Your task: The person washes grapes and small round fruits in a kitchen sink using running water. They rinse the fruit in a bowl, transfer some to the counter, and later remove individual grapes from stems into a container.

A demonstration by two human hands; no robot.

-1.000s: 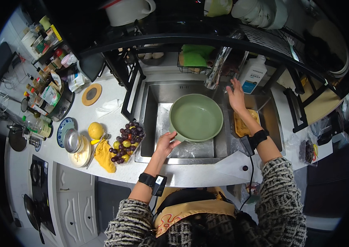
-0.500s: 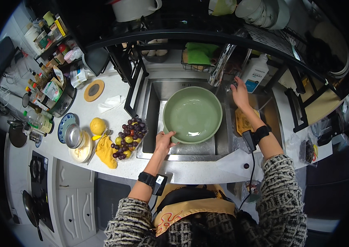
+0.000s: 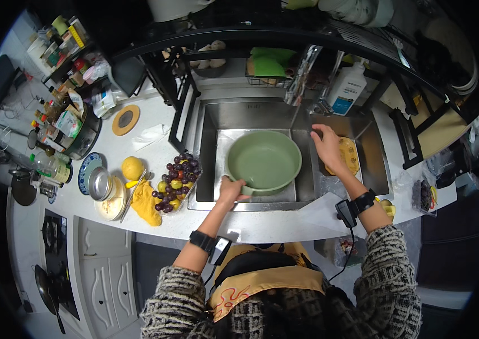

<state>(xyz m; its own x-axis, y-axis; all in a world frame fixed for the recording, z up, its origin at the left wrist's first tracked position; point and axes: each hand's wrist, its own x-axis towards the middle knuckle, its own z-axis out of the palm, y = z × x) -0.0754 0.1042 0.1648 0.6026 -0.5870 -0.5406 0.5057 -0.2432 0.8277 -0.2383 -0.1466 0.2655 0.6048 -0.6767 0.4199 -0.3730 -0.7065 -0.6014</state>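
A round green basin (image 3: 268, 137) is in the left bowl of the steel sink (image 3: 211, 113), tilted slightly. My left hand (image 3: 232, 191) grips its near left rim, thumb on top and fingers beneath. Whether water lies in it is hard to tell. My right hand (image 3: 328, 150), holding nothing, hovers over the divider between the two bowls with its fingers apart. Just beyond that hand stands the metal faucet (image 3: 322, 106). A yellow patterned tray (image 3: 350, 155) sits in the right bowl, partly covered by my right hand and wrist.
Left of the sink lie grapes (image 3: 177, 181), a yellow fruit (image 3: 132, 168), a yellow cloth (image 3: 146, 206) and stacked bowls (image 3: 101, 185). A white pump bottle (image 3: 348, 90) stands behind the sink. A black rack (image 3: 182, 116) frames the sink's far side.
My right hand has come away from the faucet handle, toward me, and opened. The basin, still held by my left hand, has shifted slightly and changed its tilt.
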